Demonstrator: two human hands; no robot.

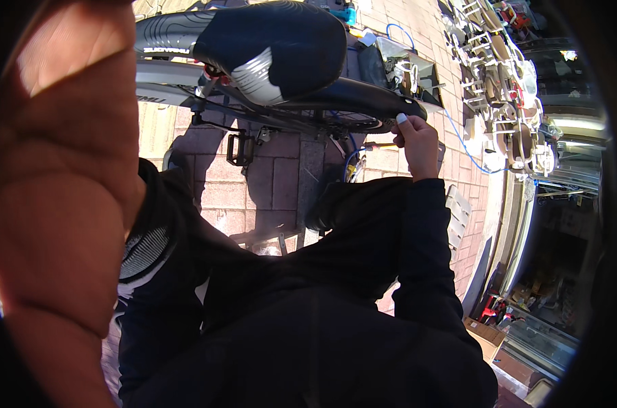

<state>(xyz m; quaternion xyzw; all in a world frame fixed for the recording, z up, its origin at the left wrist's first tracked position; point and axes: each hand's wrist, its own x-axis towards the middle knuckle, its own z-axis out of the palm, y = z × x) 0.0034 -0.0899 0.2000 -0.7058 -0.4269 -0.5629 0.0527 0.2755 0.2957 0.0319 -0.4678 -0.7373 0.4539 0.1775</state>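
Before me on the paving stands a bicycle, with a broad black saddle (281,47) marked in silver and a pedal (238,149) hanging below the frame. My right hand (420,139) is at the tail end of its black rear mudguard (383,100), beside the wheel, with thumb and fingers pinched together. What they grip there is too small to make out. Very close to the camera, my left hand (64,183) fills the left side of the view, palm side showing. Its fingertips are out of sight, and I see nothing held in it.
Behind the mudguard an open toolbox (427,78) holds mixed items. A thin blue hose (461,139) snakes over the brick paving (274,180). Many white and brown parts (495,88) are piled at the far right, by a shopfront. A cardboard box (485,336) sits at the lower right.
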